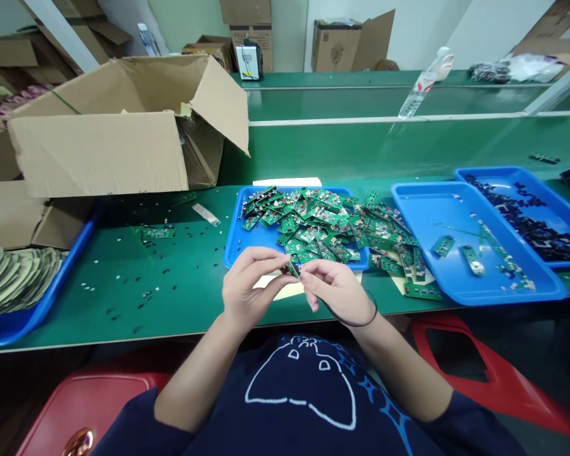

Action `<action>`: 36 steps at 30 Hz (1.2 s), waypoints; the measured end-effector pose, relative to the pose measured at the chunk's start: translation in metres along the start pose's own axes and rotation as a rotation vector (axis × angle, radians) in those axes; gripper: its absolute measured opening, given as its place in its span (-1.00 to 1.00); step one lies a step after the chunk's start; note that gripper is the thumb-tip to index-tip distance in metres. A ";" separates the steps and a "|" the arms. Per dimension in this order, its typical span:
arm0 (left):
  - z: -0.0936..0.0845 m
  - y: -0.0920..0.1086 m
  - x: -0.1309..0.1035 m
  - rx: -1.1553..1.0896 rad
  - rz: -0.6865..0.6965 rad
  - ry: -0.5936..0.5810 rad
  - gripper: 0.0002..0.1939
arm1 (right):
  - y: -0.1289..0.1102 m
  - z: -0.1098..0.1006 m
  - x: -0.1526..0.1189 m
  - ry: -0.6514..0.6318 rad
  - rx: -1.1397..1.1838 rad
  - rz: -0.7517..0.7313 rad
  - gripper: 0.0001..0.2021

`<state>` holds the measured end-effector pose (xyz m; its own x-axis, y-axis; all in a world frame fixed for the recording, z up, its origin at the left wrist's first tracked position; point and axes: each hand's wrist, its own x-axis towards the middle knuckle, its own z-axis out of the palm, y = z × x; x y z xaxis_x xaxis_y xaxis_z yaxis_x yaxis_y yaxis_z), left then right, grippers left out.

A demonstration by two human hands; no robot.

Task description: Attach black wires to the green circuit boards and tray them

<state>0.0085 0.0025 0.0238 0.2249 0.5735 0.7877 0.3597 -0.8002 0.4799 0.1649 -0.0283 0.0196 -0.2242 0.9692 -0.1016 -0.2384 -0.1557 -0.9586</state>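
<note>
Between my two hands, just above the bench's front part, is a small green circuit board [292,270]. My left hand [253,282] is closed on it, thumb and fingers pinching one end. The fingertips of my right hand [335,288] are pinched at the board's other end; whether they hold a separate small part cannot be made out. Right behind my hands lies a blue tray [232,237] heaped with green circuit boards [313,221]. More boards [384,231] spill off its right side onto the bench.
A second blue tray [418,221] on the right carries a few boards and small pale bits. Behind it, another tray [503,174] holds black parts. An open cardboard box [104,155] stands left, a bottle [422,85] at the back. Small scraps dot the green bench [180,285].
</note>
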 end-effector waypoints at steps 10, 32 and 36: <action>0.009 -0.006 -0.012 -0.290 -0.193 0.068 -0.62 | -0.004 -0.004 -0.008 0.058 -0.110 -0.082 -0.75; 0.015 -0.001 -0.020 -0.789 -0.538 0.031 -0.72 | -0.008 0.000 0.000 0.276 -0.774 -0.790 -0.92; 0.017 -0.004 -0.019 -0.853 -0.595 0.087 -0.70 | -0.011 0.006 -0.006 0.167 -0.621 -0.585 -0.90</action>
<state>0.0181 -0.0021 -0.0002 0.1427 0.9282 0.3438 -0.3755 -0.2706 0.8865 0.1638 -0.0339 0.0323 -0.0740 0.8840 0.4616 0.2977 0.4613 -0.8358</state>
